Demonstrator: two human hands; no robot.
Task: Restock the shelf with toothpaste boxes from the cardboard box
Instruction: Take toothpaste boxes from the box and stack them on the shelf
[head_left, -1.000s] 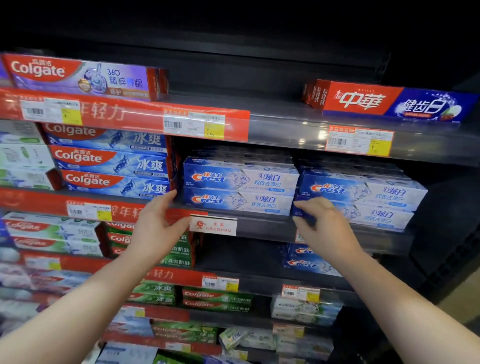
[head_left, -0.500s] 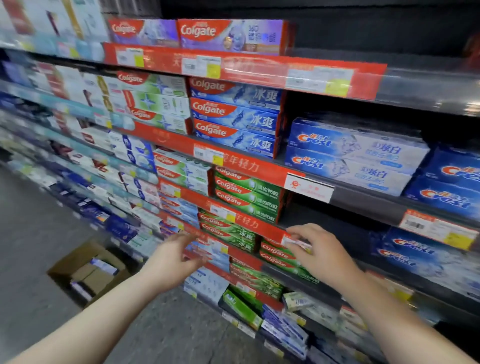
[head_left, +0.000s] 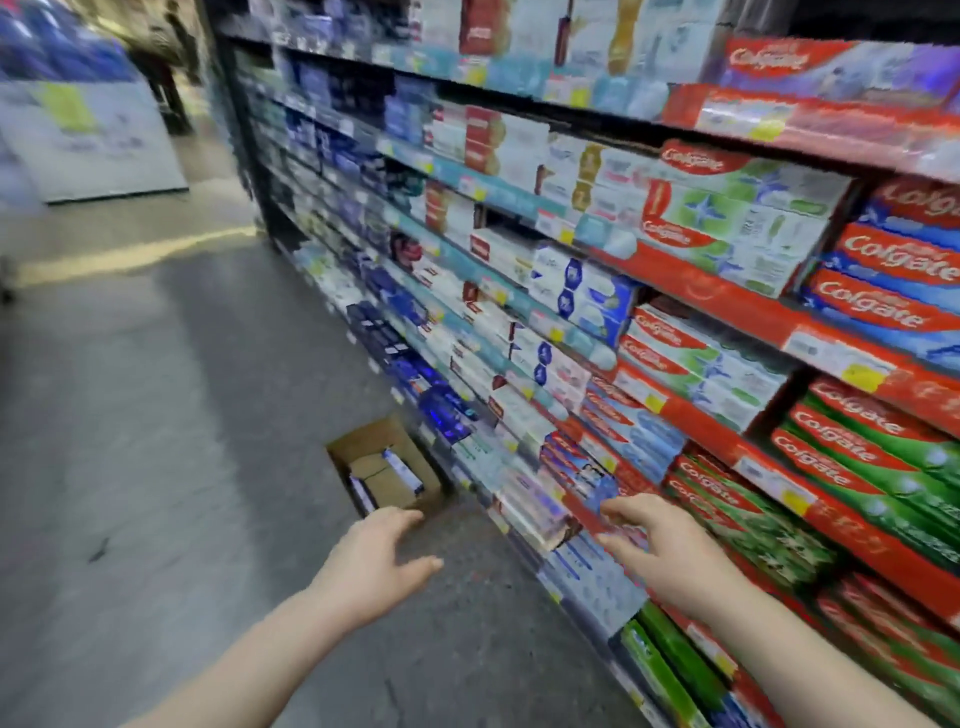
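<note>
My left hand, fingers spread and loose, holding nothing, hangs over the floor; my right hand, fingers extended and slightly parted, likewise empty, lies before the lower fronts of the shelf, contact uncertain in the blur; the cardboard box stands open on the floor at the shelf's foot, beyond my left hand; a few toothpaste boxes lie inside. Judged: each carton light, stiff along its length, thin-walled, easily dented at the end flaps, somewhat slick; best taken across the two long narrow sides near the middle, thumb opposing fingers.
</note>
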